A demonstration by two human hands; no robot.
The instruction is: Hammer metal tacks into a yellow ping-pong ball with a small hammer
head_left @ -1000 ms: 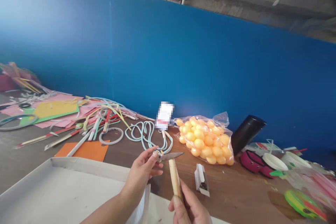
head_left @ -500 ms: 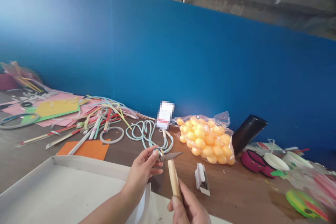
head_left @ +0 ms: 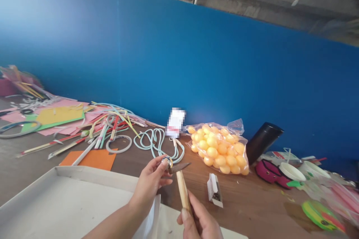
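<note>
My left hand (head_left: 150, 185) pinches a small round metallic bead-like object (head_left: 167, 163) between thumb and fingertips. My right hand (head_left: 200, 224) grips the wooden handle of a knife (head_left: 181, 188), held upright. Its short metal blade points right at the top and touches the small object. Both hands hover above the near edge of the brown table (head_left: 252, 205), just past a white tray (head_left: 70, 194).
A bag of orange balls (head_left: 218, 149) lies behind the hands, with a small open white box (head_left: 214, 191) in front of it. A coiled pale-green cord (head_left: 154, 142), straws and coloured paper (head_left: 64, 117) lie left. A black cylinder (head_left: 263, 142) and bowls sit right. A blue wall (head_left: 179, 63) backs the table.
Both hands have shifted slightly left and down together; the knife blade stays against the small object. Nothing else on the table has moved.
</note>
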